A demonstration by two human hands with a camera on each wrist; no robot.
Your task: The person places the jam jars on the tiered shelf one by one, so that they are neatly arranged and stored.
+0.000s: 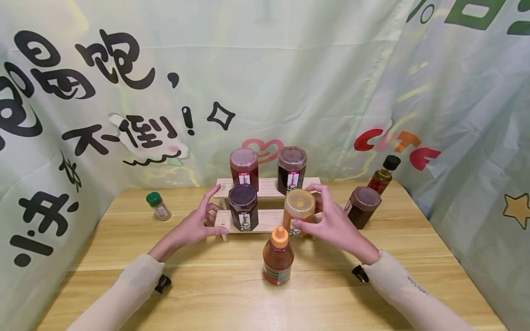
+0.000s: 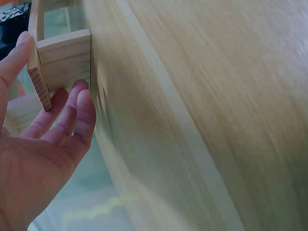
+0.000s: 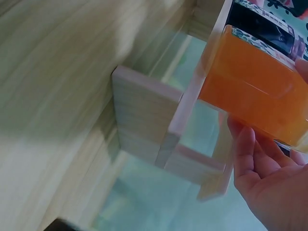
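Observation:
A two-step wooden stand (image 1: 270, 220) holds several jars. At its left end, my left hand (image 1: 192, 226) grips the lower step, thumb (image 2: 21, 45) on the board's upper face and fingers curved around the end. My right hand (image 1: 331, 225) holds a clear-lidded jar of orange contents (image 1: 299, 207) by its sides, its base at the right of the lower step. Left of it on that step is a dark jar (image 1: 243, 209). On the upper step are a reddish jar (image 1: 244, 165) and another dark jar (image 1: 292, 165).
An orange-capped squeeze bottle (image 1: 278, 264) stands in front of the stand. To the right are a dark jar (image 1: 360, 211) and a black-capped bottle (image 1: 381, 178). A small green-capped shaker (image 1: 159, 207) stands at the left. A printed curtain (image 1: 265, 92) surrounds the wooden table (image 1: 223, 294).

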